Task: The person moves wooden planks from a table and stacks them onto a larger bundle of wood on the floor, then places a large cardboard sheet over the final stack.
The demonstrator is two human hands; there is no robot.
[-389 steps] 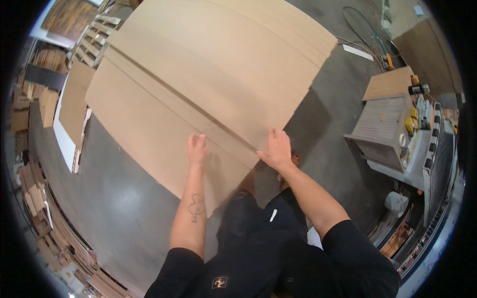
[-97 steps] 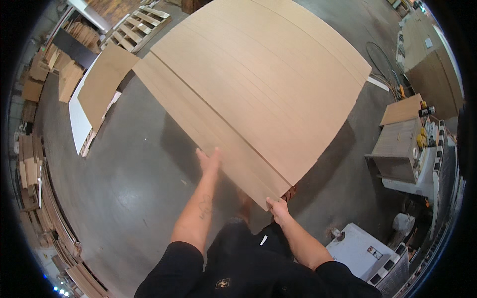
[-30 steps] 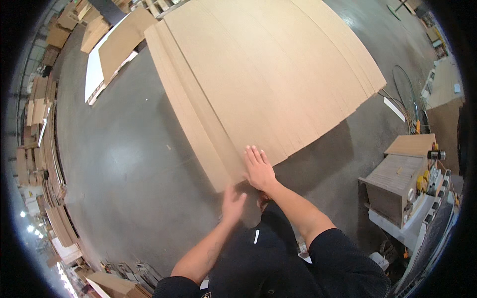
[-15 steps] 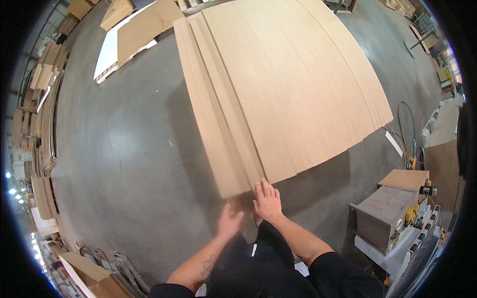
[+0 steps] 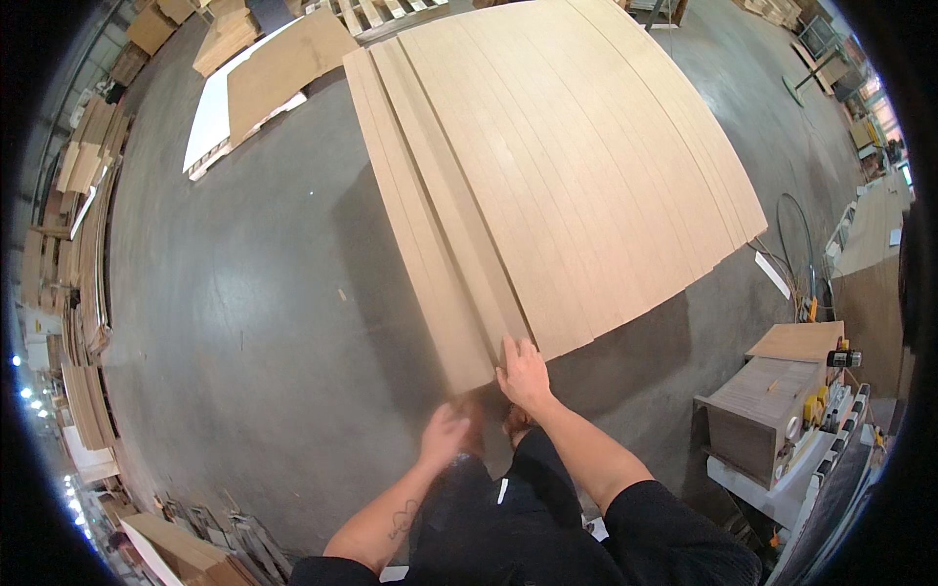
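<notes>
brown boards (image 5: 606, 186), thin & flat in a stack, fill the upper middle of the view, near end pointing down toward its lower edge; a shadow (image 5: 376, 264) on the concrete floor (image 5: 244, 293) suggests they sit raised, support hidden. l side shows as narrow parallel bands w/ dark lines btwn; steps or gaps, can't tell which.

r hand (image 5: 525, 374) is at the near end, fingers bent over the top by the inner dark line; can't tell if it's pinching or just resting. l hand (image 5: 447, 433) is just off the near l corner, blurred, so can't say open or closed, nor whether it touches.

risks, imo: if only the r hand steers, pushing at one end could swing the far end out of line, b/c no hand guides it there. faces look smooth, so a sideways shove prob. drags neighbouring layers too. fingertips that close to a dark line could get nipped if a board slides over. thin edges might scrape bare skin, no gloves. near r edge looks uneven, so a snag is poss. foot (image 5: 516, 420) is close to the near end; a board slipping off could drop on it.
</notes>
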